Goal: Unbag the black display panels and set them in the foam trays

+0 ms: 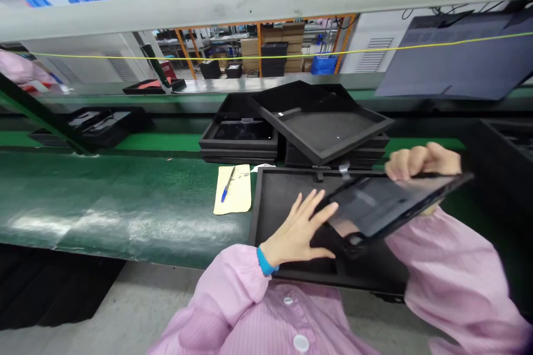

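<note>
A dark, glossy flat panel like a tablet screen (375, 205) is tilted above a black foam tray (275, 194). My right hand (422, 162) grips the panel along its far right edge, fingers wrapped over the top. Beside the panel's left end is my left hand (297, 230), fingers spread over the tray; whether its fingertips touch the panel I cannot tell. A blue band (266, 260) circles my left wrist. The panel is blurred by motion.
Behind the tray, an empty black tray (328, 127) leans askew on stacked trays. Another stack (237, 144) holds a dark panel. A yellow notepad (245, 199) with a blue pen (227, 186) lies left. A green post (41, 111) slants at far left.
</note>
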Tool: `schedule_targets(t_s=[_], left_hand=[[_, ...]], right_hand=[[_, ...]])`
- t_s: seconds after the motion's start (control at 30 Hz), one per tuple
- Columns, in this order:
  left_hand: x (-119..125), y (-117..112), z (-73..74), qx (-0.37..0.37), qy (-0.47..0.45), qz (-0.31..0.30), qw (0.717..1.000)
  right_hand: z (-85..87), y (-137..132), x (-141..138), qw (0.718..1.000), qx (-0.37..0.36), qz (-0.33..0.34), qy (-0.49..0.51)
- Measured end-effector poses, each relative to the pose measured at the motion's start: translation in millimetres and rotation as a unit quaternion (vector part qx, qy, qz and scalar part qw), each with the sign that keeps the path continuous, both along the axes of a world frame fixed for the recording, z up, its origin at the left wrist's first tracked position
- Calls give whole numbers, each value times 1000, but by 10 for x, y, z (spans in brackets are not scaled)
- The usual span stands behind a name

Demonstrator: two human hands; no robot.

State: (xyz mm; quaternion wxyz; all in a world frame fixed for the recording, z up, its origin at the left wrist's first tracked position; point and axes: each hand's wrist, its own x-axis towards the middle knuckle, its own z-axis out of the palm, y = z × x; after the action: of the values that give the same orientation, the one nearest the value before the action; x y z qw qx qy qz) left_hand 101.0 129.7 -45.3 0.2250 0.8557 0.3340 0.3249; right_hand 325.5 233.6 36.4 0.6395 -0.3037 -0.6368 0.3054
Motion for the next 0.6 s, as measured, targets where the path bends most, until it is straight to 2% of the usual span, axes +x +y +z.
schedule_targets(t_s=[0.07, 0.13, 0.2, 0.27, 0.3, 0.37, 0.43, 0.53, 0.6], left_hand=[[81, -24, 13, 53, -56, -40, 996], [78, -108, 79, 18, -136, -36, 990], [25, -233, 201, -62, -214, 42, 974], [-36, -357, 349, -120, -278, 127, 944], [-62, -408, 421, -136, -305, 146, 931], [-97, -482, 545, -161, -342, 135, 916], [-118, -523, 638, -194, -376, 110, 899], [-143, -567, 743, -251, -430, 82, 864], [-161, -601, 807, -281, -454, 56, 844]], right_hand=[[116, 46, -169, 1000, -24, -2, -4], [154, 35, -358, 998, -22, -55, 9], [154, -40, -514, 989, 5, -145, 22], [149, -154, -601, 973, 30, -227, 5], [150, -216, -618, 965, 43, -259, -16], [162, -338, -617, 950, 73, -299, -58], [187, -466, -587, 955, 74, -280, -70], [225, -688, -507, 992, -12, -126, 9], [232, -844, -425, 996, -40, -81, 14]])
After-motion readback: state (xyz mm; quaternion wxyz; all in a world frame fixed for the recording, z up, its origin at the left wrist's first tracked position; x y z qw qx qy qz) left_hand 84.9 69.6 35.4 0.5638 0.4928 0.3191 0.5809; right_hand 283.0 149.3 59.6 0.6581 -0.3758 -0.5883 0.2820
